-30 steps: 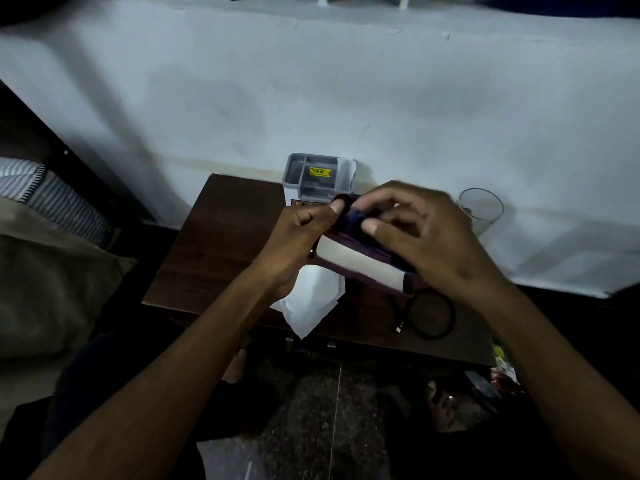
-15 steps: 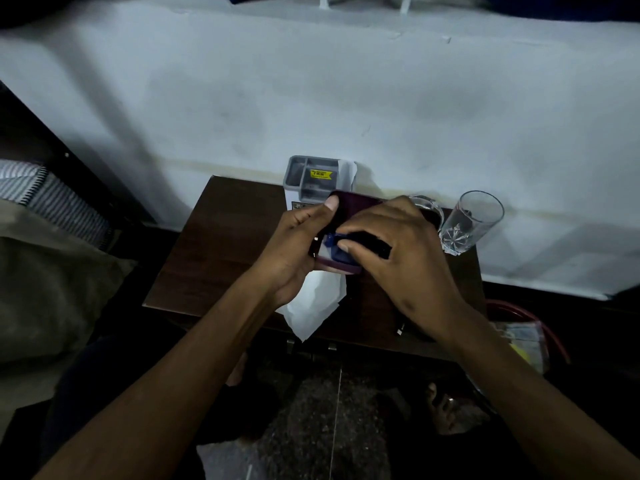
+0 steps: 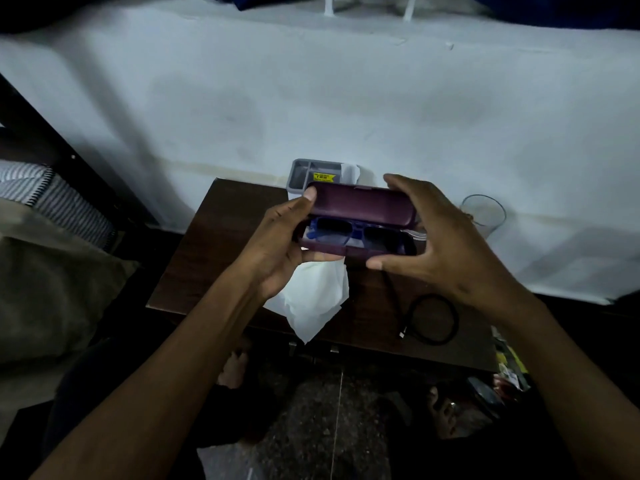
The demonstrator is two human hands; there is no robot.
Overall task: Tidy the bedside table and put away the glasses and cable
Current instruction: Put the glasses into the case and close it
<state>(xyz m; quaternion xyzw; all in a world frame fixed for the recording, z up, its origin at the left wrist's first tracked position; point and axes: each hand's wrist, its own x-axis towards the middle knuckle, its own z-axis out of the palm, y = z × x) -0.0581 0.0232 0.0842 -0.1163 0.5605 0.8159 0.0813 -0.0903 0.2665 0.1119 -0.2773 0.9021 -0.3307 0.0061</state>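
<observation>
Where a dark wooden bedside table [image 3: 214, 258] stands against a pale wall, a white tissue [image 3: 311, 299] lies on it just in front of the purple glasses case [image 3: 360, 209], and a coiled black cable [image 3: 433, 318] lies to the case's right-front. Behind the case sits a grey organiser [image 3: 304, 173]; right of it, a drinking glass [image 3: 483, 214]. The left hand [image 3: 277, 247] grips the case's left end, thumb on the half-raised lid. The right hand [image 3: 443, 244] spreads around its right end, fingertips on the lid, thumb at the base. Blue glasses [image 3: 349, 232] lie inside.
</observation>
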